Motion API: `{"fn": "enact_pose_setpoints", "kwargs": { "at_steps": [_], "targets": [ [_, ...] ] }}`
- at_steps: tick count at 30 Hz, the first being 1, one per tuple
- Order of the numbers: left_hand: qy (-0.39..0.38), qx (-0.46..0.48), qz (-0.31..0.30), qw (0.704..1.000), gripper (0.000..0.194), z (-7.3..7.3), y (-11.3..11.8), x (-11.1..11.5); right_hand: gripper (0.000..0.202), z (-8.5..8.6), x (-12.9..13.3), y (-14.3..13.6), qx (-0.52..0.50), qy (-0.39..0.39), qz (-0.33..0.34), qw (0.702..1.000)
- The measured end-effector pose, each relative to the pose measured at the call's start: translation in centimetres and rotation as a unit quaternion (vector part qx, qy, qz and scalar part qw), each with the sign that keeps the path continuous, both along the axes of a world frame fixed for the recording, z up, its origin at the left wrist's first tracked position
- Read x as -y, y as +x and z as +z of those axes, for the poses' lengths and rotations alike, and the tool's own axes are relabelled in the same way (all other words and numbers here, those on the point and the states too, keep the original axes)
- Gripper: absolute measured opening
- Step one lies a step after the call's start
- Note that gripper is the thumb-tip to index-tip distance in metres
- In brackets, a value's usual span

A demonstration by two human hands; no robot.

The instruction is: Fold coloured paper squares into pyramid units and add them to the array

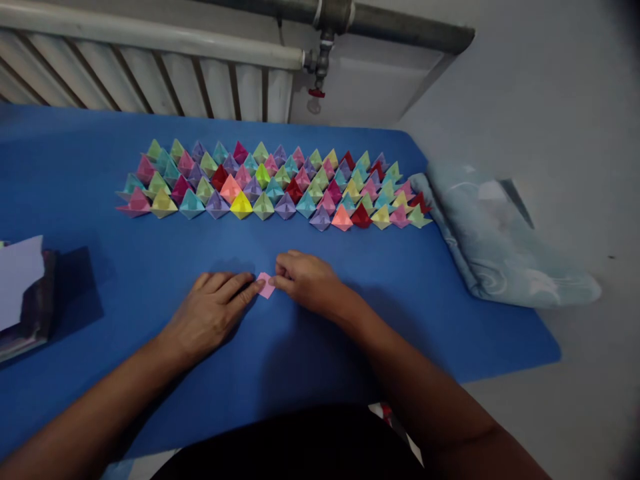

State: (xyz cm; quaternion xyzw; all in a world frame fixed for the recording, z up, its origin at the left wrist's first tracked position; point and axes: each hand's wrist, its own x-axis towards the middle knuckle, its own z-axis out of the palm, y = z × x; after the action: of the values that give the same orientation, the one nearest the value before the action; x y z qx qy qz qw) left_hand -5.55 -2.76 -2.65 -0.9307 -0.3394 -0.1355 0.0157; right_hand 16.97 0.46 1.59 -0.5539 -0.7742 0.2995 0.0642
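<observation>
A small folded piece of pink paper [266, 287] lies flat on the blue tabletop [200, 393]. From the left, my left hand [215, 308] rests flat beside it, fingers stretched out, with a fingertip on the paper's left edge. My right hand [307, 280] is closed on the other side, its thumb on the paper's right corner and its fingers curled in. Beyond both hands stand several rows of folded paper boats [241, 205] in many colours.
At the left edge, white paper [20, 280] lies on a dark box-like stack [43, 320]. A folded light-blue cloth [495, 247] covers the table's right end. Behind the table are a radiator [180, 80] and a pipe with a red valve [317, 93].
</observation>
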Motion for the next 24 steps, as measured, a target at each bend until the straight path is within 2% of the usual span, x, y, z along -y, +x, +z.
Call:
{"fn": "enact_pose_setpoints", "kwargs": {
  "at_steps": [8, 14, 19, 24],
  "targets": [
    [0.034, -0.037, 0.004, 0.999, 0.043, 0.3, 0.3, 0.7, 0.014, -0.2, -0.1, 0.0, -0.02, 0.003, -0.005, 1.0],
    [0.025, -0.002, 0.023, 0.999, 0.041, 0.1, 0.5, 0.8, 0.012, -0.3, 0.0, 0.4, -0.068, 0.005, -0.01, 0.998],
    [0.057, 0.011, -0.002, 0.998, 0.037, -0.1, 0.0, 0.9, 0.012, -0.4, 0.0, 0.4, -0.063, -0.002, -0.011, 0.998],
    [0.057, 0.006, 0.015, 0.998, 0.039, 0.0, 0.0, 1.6, 0.013, -0.5, -0.1, 0.3, -0.053, 0.011, -0.004, 0.999]
  ]
}}
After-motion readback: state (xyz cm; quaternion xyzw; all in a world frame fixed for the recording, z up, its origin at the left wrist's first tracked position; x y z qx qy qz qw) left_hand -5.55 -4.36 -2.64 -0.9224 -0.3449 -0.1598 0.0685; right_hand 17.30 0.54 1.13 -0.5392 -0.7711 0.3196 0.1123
